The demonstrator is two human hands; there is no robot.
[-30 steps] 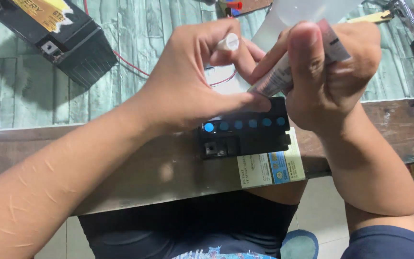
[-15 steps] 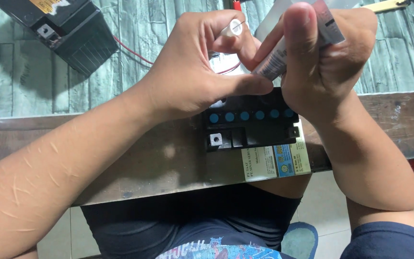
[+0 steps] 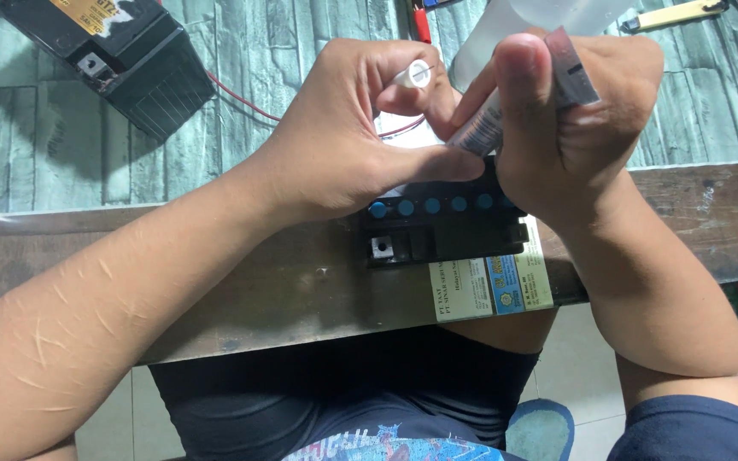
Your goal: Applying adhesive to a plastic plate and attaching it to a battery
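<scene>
A small black battery (image 3: 437, 235) with a row of blue caps along its top sits at the near edge of the workbench (image 3: 284, 282), a label on its front side. Above it, my left hand (image 3: 360, 137) pinches a small white cap or tube end (image 3: 414, 75) between finger and thumb, with the thumb lying across the battery's top. My right hand (image 3: 574, 119) is wrapped around a slim grey-and-white syringe-like tube (image 3: 506, 111), its tip slanting down toward the battery's far side. A translucent plastic bottle (image 3: 548, 17) shows behind both hands.
A second, larger black battery (image 3: 121, 55) with a yellow label lies at the back left on the green brick-pattern surface. A thin red wire (image 3: 241, 101) runs across it. A yellow-handled tool (image 3: 672, 14) lies at the back right. My lap is below the bench edge.
The view has drifted slightly, so the battery and hands sit a little lower and to the right in frame. Both hands keep their grips over the battery.
</scene>
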